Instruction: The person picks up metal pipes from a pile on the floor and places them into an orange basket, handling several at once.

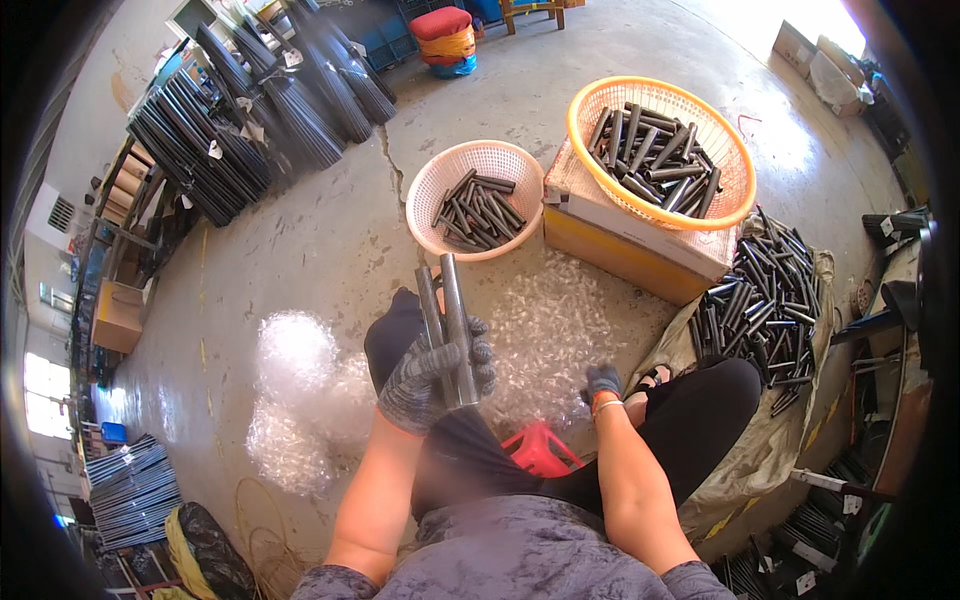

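My left hand (425, 385), in a grey knit glove, is closed around two dark metal tubes (456, 320) that point away from me, side by side. Lower and to the right, my gloved right hand (602, 381) is beside my right foot, at the edge of a spread of small clear plastic pieces (555, 340) on the floor. Its fingers are too small and dark to read. Beyond the tubes stands a pale pink basket (425, 190) with similar tubes in it. An orange-rimmed basket (745, 160) holding more tubes rests on a cardboard box (610, 245).
A heap of loose tubes (765, 300) lies on a beige sheet (740, 470) to my right. Clear plastic bundles (295, 400) sit on the left. A red plastic stool (540, 450) shows between my legs. Long dark rods (195, 145) lean at the far left.
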`<state>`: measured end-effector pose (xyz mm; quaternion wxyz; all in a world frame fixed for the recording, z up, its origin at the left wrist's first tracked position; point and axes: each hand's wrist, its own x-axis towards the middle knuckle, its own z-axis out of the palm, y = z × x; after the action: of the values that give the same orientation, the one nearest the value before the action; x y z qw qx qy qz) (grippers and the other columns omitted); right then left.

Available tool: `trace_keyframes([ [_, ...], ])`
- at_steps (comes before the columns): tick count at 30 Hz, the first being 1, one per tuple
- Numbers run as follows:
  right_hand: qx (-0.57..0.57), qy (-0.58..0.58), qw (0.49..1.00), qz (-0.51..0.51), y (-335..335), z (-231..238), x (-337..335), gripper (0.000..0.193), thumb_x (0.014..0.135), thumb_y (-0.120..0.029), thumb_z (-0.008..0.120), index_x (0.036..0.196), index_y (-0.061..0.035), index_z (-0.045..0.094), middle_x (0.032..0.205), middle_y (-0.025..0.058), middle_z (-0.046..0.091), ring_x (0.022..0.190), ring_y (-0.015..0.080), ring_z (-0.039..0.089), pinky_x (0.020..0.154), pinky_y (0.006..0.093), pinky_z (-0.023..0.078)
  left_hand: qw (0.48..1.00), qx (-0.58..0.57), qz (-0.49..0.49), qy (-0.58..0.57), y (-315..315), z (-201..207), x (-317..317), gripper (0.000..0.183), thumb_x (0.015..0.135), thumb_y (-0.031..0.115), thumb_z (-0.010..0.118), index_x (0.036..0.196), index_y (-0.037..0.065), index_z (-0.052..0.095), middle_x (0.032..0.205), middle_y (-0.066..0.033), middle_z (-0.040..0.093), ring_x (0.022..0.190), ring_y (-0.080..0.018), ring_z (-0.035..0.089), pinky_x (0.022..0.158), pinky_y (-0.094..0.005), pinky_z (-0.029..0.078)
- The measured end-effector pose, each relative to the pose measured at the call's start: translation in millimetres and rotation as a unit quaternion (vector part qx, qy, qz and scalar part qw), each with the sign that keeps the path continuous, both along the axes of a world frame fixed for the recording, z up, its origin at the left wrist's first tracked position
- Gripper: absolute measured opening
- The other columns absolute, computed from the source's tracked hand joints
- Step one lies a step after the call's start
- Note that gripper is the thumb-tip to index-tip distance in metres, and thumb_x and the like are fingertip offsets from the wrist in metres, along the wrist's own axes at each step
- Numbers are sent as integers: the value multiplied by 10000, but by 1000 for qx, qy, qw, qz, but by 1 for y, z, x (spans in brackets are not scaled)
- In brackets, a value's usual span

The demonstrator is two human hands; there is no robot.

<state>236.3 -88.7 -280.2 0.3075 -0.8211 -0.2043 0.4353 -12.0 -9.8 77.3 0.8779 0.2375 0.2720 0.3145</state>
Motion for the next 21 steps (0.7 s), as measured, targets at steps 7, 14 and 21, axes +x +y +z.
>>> trace_keyframes([
  [7,402,354,833,140,51,282,-47,485,904,-229,570,1333,-87,391,1213,92,533,652,122,549,562,229,483,999,-33,-21,-12,-7,-15,6,480,776,190,700,1171,25,485,911,-91,606,771,-227,617,689,-353,525],
  [14,264,316,854,319,55,241,-45,302,906,-333,544,887,-33,574,736,63,578,640,154,553,534,321,449,999,15,-26,-13,-4,2,2,492,740,208,714,1141,17,502,943,-98,606,827,-231,618,737,-348,515],
  [21,-148,-126,962,194,-11,16,14,510,819,-490,528,1035,-41,639,1042,224,619,889,366,617,790,426,464,999,8,-18,-30,0,-1,3,485,768,178,698,1171,16,483,930,-87,588,843,-225,596,756,-376,505],
])
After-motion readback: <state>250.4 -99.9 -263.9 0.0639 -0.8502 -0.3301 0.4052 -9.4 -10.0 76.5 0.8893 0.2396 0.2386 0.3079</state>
